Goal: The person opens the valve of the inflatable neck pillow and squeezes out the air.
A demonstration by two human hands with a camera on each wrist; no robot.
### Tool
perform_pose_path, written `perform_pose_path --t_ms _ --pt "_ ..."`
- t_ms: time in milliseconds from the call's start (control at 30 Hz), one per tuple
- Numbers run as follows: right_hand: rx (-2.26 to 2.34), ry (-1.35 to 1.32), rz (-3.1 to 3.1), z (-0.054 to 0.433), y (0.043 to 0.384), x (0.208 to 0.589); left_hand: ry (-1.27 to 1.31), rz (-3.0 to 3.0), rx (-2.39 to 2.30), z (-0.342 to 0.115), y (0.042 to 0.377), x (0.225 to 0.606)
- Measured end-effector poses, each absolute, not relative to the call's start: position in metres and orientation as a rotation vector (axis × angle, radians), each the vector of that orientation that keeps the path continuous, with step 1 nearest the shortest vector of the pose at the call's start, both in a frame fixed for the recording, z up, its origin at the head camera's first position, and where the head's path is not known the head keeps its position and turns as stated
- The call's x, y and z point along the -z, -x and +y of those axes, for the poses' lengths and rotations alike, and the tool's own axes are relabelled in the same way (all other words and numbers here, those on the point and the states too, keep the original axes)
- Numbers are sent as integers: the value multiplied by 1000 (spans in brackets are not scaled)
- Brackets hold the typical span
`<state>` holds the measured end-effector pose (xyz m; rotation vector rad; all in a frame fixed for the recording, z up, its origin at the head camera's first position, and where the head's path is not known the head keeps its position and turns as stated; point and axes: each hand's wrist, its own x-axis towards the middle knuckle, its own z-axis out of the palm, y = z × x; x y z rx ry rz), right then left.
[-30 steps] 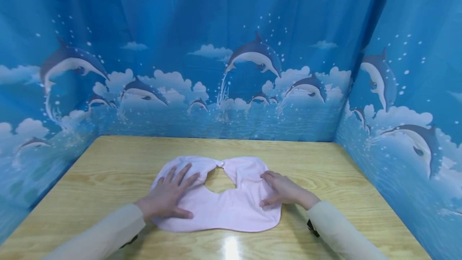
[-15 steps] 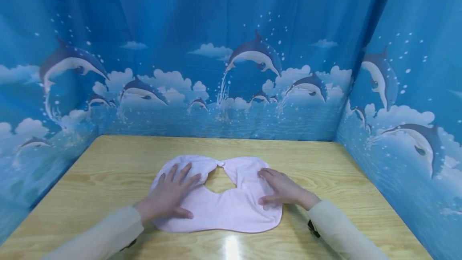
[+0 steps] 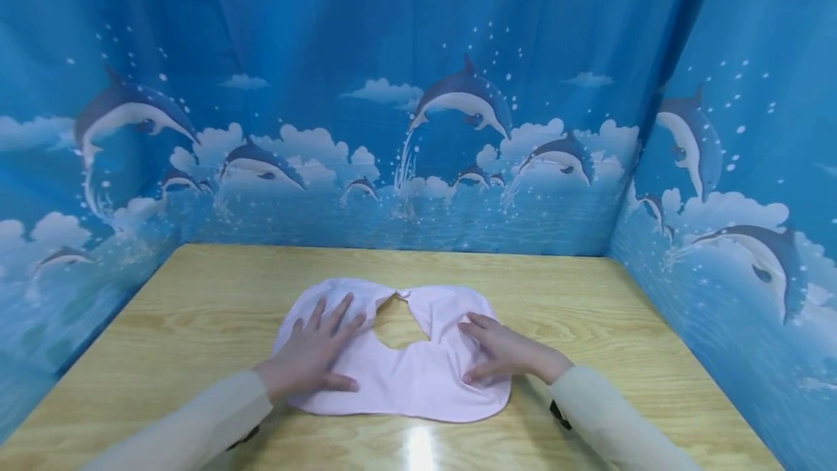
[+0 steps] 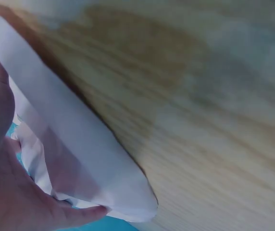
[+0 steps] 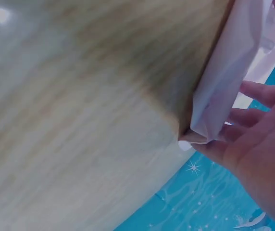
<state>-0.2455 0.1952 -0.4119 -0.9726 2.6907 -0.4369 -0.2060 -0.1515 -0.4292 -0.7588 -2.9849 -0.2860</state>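
A pale pink bib (image 3: 399, 382) lies spread on the wooden table, its neck opening in the middle and its two upper ends meeting at the top. On its left side rests my left hand (image 3: 310, 355), the fingers spread and mostly straight. My right hand (image 3: 513, 352) touches the right side with fingers slightly bent, and the cloth wrinkles beside it. In the left wrist view, the bib's edge (image 4: 80, 120) runs past the thumb and a fingertip. The right wrist view has several fingers against the cloth (image 5: 229, 72); part of the bib is hidden there.
The wooden table (image 3: 216, 296) reaches back to a blue curtain (image 3: 366, 115) printed with dolphins and clouds. Another curtain side (image 3: 739, 187) stands along the right edge. Light glares off the table (image 3: 420, 449) in front of the bib.
My left hand has shifted slightly right, and my right hand slightly left over the bib. The cloth near the neck opening and right side has moved a little. Both hands stay on it.
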Motion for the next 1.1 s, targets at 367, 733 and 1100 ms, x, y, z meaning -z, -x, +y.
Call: perform_pose_path --t_ms 367,733,1100 --pt "261 883 2710 199 268 414 693 -3048 304 -147 226 429" --pt "387 819 2727 208 287 418 629 -3040 360 -140 228 427" --pt "515 1022 2757 213 268 421 618 -3092 281 -149 217 433"
